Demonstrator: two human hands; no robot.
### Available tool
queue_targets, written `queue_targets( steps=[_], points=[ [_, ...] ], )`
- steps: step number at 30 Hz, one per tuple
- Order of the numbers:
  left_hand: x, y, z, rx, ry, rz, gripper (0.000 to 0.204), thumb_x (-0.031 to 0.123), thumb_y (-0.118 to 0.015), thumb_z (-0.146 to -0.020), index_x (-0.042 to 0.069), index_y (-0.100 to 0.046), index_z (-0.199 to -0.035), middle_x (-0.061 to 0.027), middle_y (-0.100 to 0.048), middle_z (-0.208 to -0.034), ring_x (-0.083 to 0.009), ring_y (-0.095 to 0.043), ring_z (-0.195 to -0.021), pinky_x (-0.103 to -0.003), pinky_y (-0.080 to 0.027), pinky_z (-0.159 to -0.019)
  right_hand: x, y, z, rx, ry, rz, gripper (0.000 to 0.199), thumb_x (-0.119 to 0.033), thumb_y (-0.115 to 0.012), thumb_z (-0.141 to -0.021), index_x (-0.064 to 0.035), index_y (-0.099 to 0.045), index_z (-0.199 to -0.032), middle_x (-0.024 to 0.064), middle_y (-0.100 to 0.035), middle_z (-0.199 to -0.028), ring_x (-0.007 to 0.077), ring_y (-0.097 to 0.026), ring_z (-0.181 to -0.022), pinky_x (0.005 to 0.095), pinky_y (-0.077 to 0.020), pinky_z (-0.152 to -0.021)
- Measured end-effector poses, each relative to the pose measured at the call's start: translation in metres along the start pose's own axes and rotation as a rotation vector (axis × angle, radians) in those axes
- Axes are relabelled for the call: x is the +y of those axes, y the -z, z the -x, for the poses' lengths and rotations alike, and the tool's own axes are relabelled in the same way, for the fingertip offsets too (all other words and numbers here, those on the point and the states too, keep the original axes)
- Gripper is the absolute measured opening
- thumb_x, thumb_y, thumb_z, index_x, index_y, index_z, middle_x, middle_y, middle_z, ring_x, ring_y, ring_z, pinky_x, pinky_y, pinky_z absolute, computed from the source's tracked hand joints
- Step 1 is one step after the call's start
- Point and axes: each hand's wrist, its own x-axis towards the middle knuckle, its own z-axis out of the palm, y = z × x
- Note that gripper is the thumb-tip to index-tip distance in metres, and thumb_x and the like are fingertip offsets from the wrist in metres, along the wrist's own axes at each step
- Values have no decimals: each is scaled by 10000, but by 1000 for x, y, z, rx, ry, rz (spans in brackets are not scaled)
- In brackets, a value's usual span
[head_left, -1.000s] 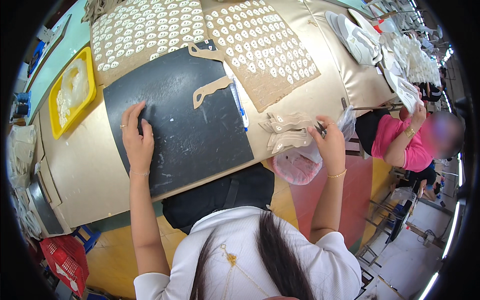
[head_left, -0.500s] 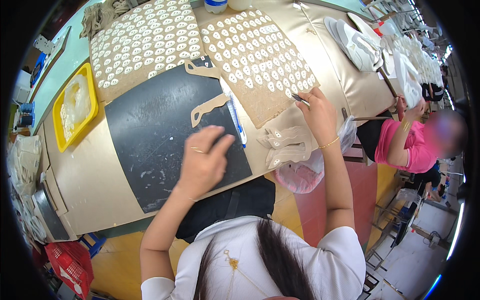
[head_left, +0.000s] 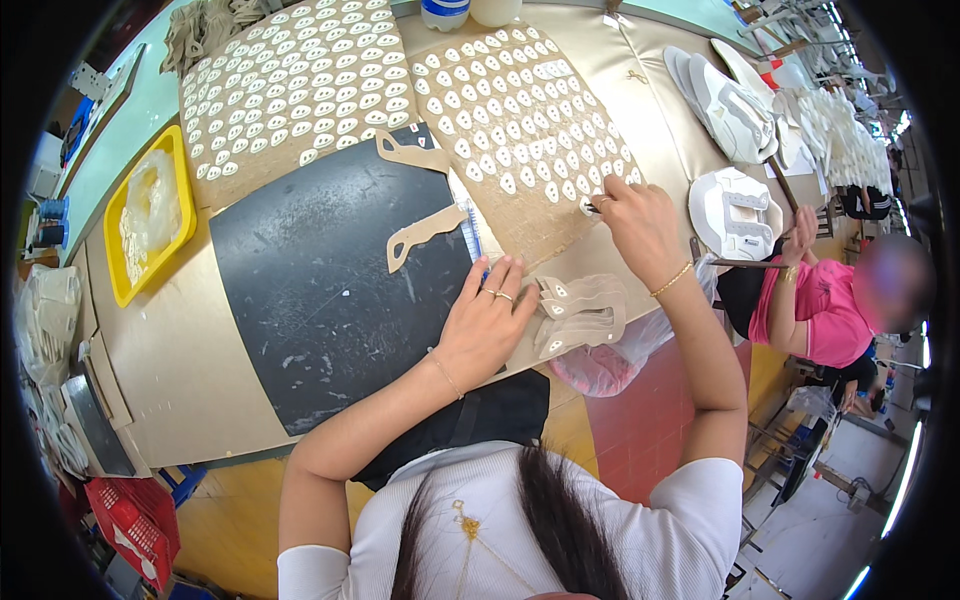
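Note:
My left hand [head_left: 490, 320] lies flat, fingers apart, on the right edge of the black mat [head_left: 310, 300], just left of a stack of beige cut pieces [head_left: 582, 312]. My right hand [head_left: 635, 215] is pinched on a thin dark tool [head_left: 593, 207] whose tip touches a small white oval piece at the near edge of the right brown board [head_left: 520, 130]. That board and a second brown board [head_left: 290, 90] both carry several rows of white oval pieces. Two tan cut shapes [head_left: 425, 235] and a blue pen [head_left: 473, 225] lie on the mat.
A yellow tray [head_left: 118, 255] with a clear bag stands at the left. White shoe parts [head_left: 735, 215] pile up at the right, where a person in pink [head_left: 820, 310] works. A pink bag [head_left: 600, 365] hangs at the table edge. A red basket [head_left: 130, 520] sits on the floor.
My left hand swept from the mat's left side across to its right edge. My right hand rose from the stack of beige pieces to the brown board.

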Motion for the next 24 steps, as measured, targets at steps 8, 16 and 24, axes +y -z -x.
queue_targets(
  steps=[8, 16, 24],
  points=[
    [-2, -3, -1, 63, 14, 52, 389, 122, -657, -849, 31, -654, -1227, -226, -600, -1347, -362, -531, -1319, -510, -366, -1158, 24, -1, -25, -226, 117, -102, 90, -90, -725, -786, -104, -771, -861, 54, -635, -888, 246, -689, -830, 391, -537, -748],
    [-3, -5, -1, 46, 20, 71, 413, 122, -645, -845, 23, -629, -1246, -214, -606, -1339, -352, -538, -1310, -489, -347, -1176, 44, -12, -4, -237, -175, -634, 249, -148, -798, -801, -104, -799, -1046, 96, -682, -945, 289, -665, -892, 390, -520, -803],
    [-3, -5, -1, 59, 35, 54, 418, 124, -657, -827, 24, -623, -1231, -200, -613, -1318, -336, -540, -1307, -477, -348, -1180, 54, -29, 0, -284, -335, -904, 276, -152, -819, -841, -51, -785, -1096, 59, -657, -863, 178, -619, -806, 324, -495, -754]
  ],
)
